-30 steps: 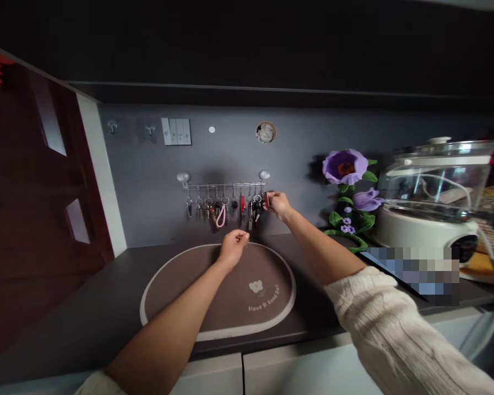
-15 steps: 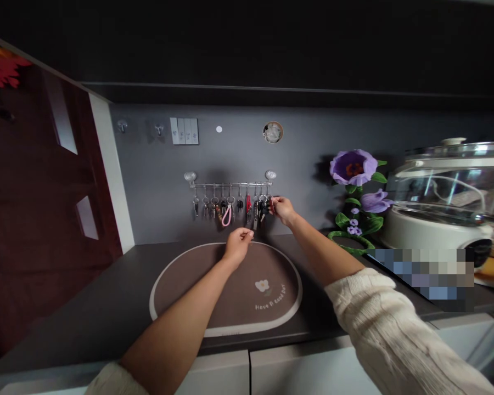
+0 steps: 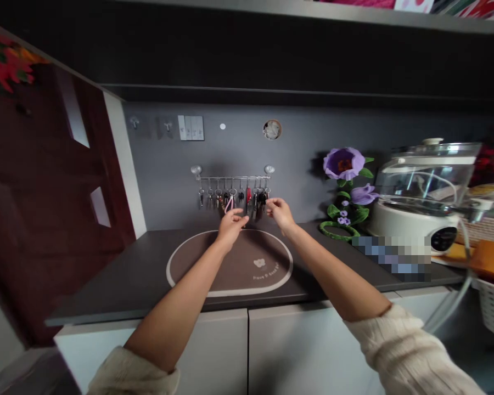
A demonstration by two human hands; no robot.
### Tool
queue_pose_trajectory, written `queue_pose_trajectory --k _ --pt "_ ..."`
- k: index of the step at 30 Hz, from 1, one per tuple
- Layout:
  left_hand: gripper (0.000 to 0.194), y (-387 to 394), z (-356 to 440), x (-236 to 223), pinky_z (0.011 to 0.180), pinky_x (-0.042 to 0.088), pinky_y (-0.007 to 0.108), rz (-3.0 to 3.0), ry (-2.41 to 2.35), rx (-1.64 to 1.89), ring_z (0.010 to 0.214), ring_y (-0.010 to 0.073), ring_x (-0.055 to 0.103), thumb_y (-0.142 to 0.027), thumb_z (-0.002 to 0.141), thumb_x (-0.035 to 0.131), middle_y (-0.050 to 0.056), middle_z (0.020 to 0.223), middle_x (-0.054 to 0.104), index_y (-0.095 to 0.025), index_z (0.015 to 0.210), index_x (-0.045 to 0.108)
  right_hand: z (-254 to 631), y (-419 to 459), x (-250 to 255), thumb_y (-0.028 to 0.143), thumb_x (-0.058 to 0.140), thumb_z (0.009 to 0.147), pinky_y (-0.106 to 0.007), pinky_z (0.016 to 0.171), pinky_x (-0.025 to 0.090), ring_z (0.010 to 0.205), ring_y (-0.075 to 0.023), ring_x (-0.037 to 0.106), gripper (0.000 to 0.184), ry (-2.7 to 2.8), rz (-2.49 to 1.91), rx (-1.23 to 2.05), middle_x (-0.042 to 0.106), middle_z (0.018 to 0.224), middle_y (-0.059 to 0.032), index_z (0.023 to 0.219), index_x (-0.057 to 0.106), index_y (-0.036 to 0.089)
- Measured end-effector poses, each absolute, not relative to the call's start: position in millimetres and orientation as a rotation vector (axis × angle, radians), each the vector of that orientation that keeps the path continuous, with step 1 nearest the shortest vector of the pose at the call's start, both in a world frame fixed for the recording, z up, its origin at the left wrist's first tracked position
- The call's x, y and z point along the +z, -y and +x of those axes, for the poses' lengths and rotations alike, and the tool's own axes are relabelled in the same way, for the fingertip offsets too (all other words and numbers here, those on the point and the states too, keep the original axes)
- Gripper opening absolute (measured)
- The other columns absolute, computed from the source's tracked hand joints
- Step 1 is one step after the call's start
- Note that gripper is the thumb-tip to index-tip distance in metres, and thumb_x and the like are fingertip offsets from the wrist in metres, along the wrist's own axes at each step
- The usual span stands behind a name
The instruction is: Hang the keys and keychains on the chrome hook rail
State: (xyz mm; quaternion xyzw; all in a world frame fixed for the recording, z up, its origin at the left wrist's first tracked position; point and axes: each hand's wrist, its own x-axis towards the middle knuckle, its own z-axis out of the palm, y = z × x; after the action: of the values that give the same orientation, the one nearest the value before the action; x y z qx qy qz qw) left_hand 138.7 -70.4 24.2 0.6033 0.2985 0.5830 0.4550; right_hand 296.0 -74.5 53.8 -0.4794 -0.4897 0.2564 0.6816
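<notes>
Several bunches of keys [image 3: 210, 198] hang from hooks along a clear rail [image 3: 234, 178] on the grey wall. My left hand [image 3: 229, 230] is below the middle of the row, thumb and forefinger apart, with nothing visible held between them. Behind its fingertips hangs a pink strap loop [image 3: 230, 203], partly covered. A red key holder [image 3: 248, 195] hangs between my two hands. At the right end of the row, beside the last keys [image 3: 267, 193], my right hand [image 3: 280, 214] has loosely bent fingers, and no held thing shows in them.
A brown oval mat [image 3: 230, 274] with a pale rim lies on the dark counter [image 3: 119, 274]. To the right stand purple artificial flowers [image 3: 344, 163] and a white appliance with a clear top [image 3: 407, 225]. A dark shelf [image 3: 271, 55] overhangs the wall.
The view has shifted back, showing more cabinet front. My left thumb and forefinger have parted and moved up and left. My right fingers have come away from the end keys.
</notes>
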Motion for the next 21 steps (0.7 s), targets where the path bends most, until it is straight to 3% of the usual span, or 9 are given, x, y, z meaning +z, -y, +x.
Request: queue_pose_trajectory --k 3,6,9,11,16,21 --pt "0.072 98 117 38 0.058 0.037 0.021 1.661 -0.556 1.504 0.055 0.0062 0.046 -0.021 0.061 0.062 -0.005 0.060 0.050 -0.020 0.125 0.029 277 112 57 0.032 0.056 0.066 -0.024 0.059 0.040 0.055 -0.0078 0.044 0.041 1.278 -0.918 0.502 0.046 0.060 0.0052 0.104 0.046 0.023" --pt "0.090 123 90 43 0.064 0.037 0.022 1.822 -0.479 1.507 0.058 0.0063 0.047 -0.019 0.063 0.060 -0.006 0.063 0.051 -0.025 0.132 0.001 263 144 58 0.030 0.056 0.068 -0.026 0.061 0.040 0.056 -0.0089 0.043 0.070 1.462 -0.777 0.447 0.046 0.062 0.0054 0.127 0.021 0.029" --pt "0.098 140 63 38 0.068 0.038 0.024 1.933 -0.494 1.482 0.061 0.0068 0.047 -0.017 0.064 0.060 -0.005 0.065 0.052 -0.024 0.130 -0.013 253 166 54 0.027 0.057 0.069 -0.025 0.061 0.040 0.058 -0.0088 0.043 0.087 1.583 -0.717 0.444 0.048 0.067 0.0040 0.132 -0.004 0.028" --pt "0.101 148 50 30 0.070 0.038 0.025 1.954 -0.521 1.471 0.062 0.0067 0.048 -0.016 0.064 0.060 -0.006 0.065 0.052 -0.023 0.128 -0.018 248 177 48 0.026 0.058 0.068 -0.024 0.063 0.040 0.059 -0.0083 0.043 0.093 1.624 -0.709 0.461 0.049 0.070 0.0039 0.131 -0.011 0.027" --pt "0.104 155 35 19 0.072 0.038 0.025 1.864 -0.593 1.434 0.061 0.0071 0.050 -0.018 0.061 0.062 -0.006 0.063 0.052 -0.024 0.129 -0.017 238 190 37 0.023 0.060 0.065 -0.023 0.068 0.041 0.062 -0.0072 0.046 0.092 1.551 -0.783 0.575 0.050 0.068 0.0049 0.132 -0.003 0.025" --pt "0.089 111 26 29 0.080 0.036 0.026 1.585 -0.820 1.653 0.079 0.0113 0.053 -0.025 0.056 0.068 0.001 0.081 0.057 -0.022 0.130 0.018 258 160 49 0.028 0.064 0.061 -0.028 0.074 0.042 0.072 -0.0111 0.051 0.076 1.454 -0.873 0.559 0.055 0.075 0.0011 0.127 0.026 0.024"
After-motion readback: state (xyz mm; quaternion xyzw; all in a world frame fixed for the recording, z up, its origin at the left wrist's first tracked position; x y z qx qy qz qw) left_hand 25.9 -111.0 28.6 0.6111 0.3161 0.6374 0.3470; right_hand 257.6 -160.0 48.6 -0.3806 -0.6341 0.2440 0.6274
